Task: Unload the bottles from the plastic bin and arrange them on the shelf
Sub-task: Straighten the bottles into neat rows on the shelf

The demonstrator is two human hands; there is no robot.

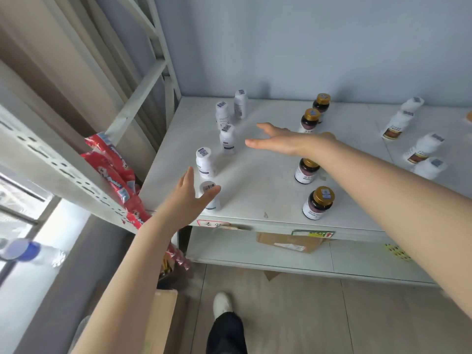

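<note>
Bottles stand upright on the white shelf [258, 180] that fills the centre and right of the frame. On its left side runs a line of five small white bottles with white caps and barcode stickers on top, from the rear one [240, 103] to the front white bottle [210, 195] near the shelf's front edge. Toward the middle is a line of dark brown bottles with gold caps and white labels; the nearest gold-capped bottle [318, 203] carries a barcode sticker on its lid. At the right edge stand taller white bottles with brown-and-orange labels [396, 126]. The label print is too blurred to read.

The left hand [190, 198] is open, fingers spread, its fingertips touching the front white bottle without gripping it. The right hand [283, 141] hovers flat above the shelf, fingers extended and together, holding nothing.

A handwritten red-bordered tag [213, 223] on the shelf's front edge is not legible. Red snack packets [115, 172] sit at centre left.
</note>
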